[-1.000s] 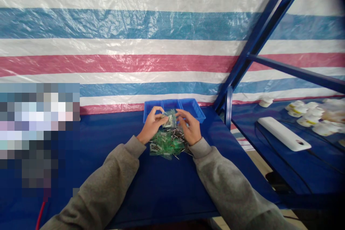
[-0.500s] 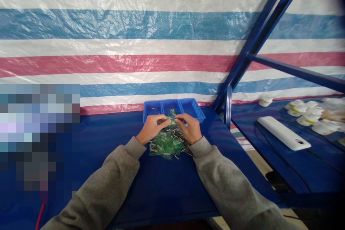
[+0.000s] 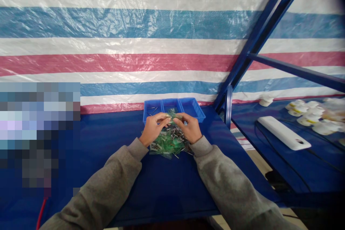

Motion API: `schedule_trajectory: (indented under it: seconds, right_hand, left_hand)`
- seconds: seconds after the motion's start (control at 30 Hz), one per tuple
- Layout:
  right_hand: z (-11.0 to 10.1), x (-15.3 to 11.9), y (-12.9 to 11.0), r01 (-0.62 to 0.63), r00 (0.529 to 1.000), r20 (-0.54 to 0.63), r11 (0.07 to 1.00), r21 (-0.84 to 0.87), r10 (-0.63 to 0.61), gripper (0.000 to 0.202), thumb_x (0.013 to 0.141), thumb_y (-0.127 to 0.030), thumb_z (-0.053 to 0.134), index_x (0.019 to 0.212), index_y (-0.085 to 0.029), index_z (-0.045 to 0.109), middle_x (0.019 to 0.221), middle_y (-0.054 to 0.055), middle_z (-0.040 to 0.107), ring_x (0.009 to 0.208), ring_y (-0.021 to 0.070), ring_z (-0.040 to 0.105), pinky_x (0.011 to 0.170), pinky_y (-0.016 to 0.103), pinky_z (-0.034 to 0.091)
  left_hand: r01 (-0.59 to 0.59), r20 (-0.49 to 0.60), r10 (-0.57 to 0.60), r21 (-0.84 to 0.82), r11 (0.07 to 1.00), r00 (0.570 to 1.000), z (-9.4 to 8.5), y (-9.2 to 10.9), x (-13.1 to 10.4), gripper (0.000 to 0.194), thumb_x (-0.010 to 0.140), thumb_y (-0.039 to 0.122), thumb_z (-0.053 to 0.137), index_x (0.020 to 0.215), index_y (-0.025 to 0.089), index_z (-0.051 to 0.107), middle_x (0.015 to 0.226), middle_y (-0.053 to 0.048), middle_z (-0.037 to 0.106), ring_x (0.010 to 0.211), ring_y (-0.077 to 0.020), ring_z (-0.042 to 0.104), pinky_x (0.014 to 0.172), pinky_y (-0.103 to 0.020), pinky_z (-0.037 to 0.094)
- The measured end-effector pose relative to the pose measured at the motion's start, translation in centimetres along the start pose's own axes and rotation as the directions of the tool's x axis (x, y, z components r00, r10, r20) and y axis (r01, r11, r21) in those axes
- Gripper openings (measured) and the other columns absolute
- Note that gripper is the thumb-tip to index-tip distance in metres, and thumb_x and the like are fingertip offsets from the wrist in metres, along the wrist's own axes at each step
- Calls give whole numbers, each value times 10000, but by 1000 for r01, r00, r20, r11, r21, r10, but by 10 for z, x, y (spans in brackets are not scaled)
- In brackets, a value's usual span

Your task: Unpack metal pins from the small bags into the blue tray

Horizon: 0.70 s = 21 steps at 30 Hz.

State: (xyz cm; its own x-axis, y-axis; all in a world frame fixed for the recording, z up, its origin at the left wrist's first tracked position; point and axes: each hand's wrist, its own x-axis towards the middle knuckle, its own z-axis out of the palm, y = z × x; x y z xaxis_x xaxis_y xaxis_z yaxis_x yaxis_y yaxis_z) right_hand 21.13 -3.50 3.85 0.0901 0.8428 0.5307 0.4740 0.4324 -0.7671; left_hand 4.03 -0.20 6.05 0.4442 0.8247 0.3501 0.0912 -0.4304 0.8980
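Note:
Between my two hands is a small clear, greenish plastic bag (image 3: 171, 111), pinched at its near edge from both sides. My left hand (image 3: 155, 126) has thumb and fingers closed on the bag's left part. The fingers of my right hand (image 3: 189, 126) are closed on its right part. Just below them on the table lies a heap of green-tinted plastic bags (image 3: 165, 144). Loose thin metal pieces (image 3: 178, 133), too small to name, lie mixed in at its right. Directly behind my hands stands a blue three-compartment tray (image 3: 192, 107), with a few thin pieces in its left compartment.
The blue table (image 3: 161, 190) backs onto a striped plastic sheet (image 3: 167, 23). Blue metal posts (image 3: 242, 57) rise on the right. Beyond a gap, another blue surface holds a white oblong device (image 3: 283, 133), cables and several white round parts (image 3: 307, 116). A blurred-out area covers the left.
My hands have drawn slightly closer together, and my fingertips have shifted on the plastic bag. The heap and tray look the same.

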Motion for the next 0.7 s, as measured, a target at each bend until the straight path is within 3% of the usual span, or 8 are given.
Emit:
schedule_trajectory:
  seconds: [0.1, 0.27, 0.37, 0.43, 0.53, 0.63, 0.7]
  right_hand:
    - [0, 0, 0, -20, 1000, 25, 996, 89, 18, 301, 806, -435, 602, 940, -171, 654, 814, 34, 671, 622, 133, 536, 594, 262, 437]
    - [2, -2, 2, -65, 997, -42, 985, 157, 72, 308, 769, -404, 655, 966, -171, 612, 571, -37, 559, 508, 114, 485, 523, 249, 408]
    - [2, -2, 2, -56, 997, -37, 988, 146, 62, 370, 763, -406, 662, 1053, -188, 588, 526, -62, 511, 480, 113, 470, 514, 252, 417]
    - [1, -3, 1, -44, 998, -37, 988, 146, 50, 385, 819, -404, 595, 1141, -198, 555, 592, -39, 561, 517, 125, 513, 551, 267, 454]
    - [-1, -3, -2, 64, 997, -53, 993, 102, -59, 324, 905, -358, 451, 1178, -215, 552, 908, 53, 641, 724, 158, 601, 690, 316, 502]
    - [-2, -2, -2, 219, 975, -26, 976, -10, -219, 256, 881, -327, 499, 1084, -224, 617, 1177, 99, 562, 989, 211, 575, 839, 371, 482]
    - [-1, -2, 0, 256, 966, -7, 965, -58, -257, 193, 864, -324, 535, 983, -221, 645, 1145, 98, 581, 1029, 224, 559, 883, 387, 461]
  left_hand:
    - [14, -10, -15, -78, 997, 1000, 3, 4, -4, 327, 816, 366, 608, 1060, 161, 537, 767, -21, 663, 668, -150, 657, 674, -270, 548]
    - [10, -21, -12, -84, 996, 1000, 7, 7, -11, 380, 831, 358, 592, 1140, 181, 459, 732, 0, 624, 644, -137, 642, 660, -260, 538]
    - [3, -21, -5, -79, 997, 1000, 7, 6, -11, 398, 816, 353, 612, 1147, 181, 472, 746, -6, 619, 675, -138, 635, 669, -257, 529]
    - [11, -56, -16, -94, 996, 998, 7, 4, -10, 368, 817, 365, 607, 1114, 179, 492, 709, 2, 610, 640, -131, 626, 640, -248, 521]
    - [19, -127, -40, -162, 987, 991, 5, 1, -8, 312, 824, 388, 590, 1038, 175, 507, 648, 20, 597, 569, -119, 604, 576, -235, 501]
    - [25, -123, -49, -191, 981, 991, 2, 0, -7, 295, 831, 404, 577, 991, 159, 538, 625, 17, 601, 550, -118, 589, 569, -240, 490]
    - [31, -90, -43, -136, 990, 995, -1, 0, -6, 299, 858, 422, 531, 956, 143, 581, 634, 1, 603, 556, -116, 572, 573, -242, 479]
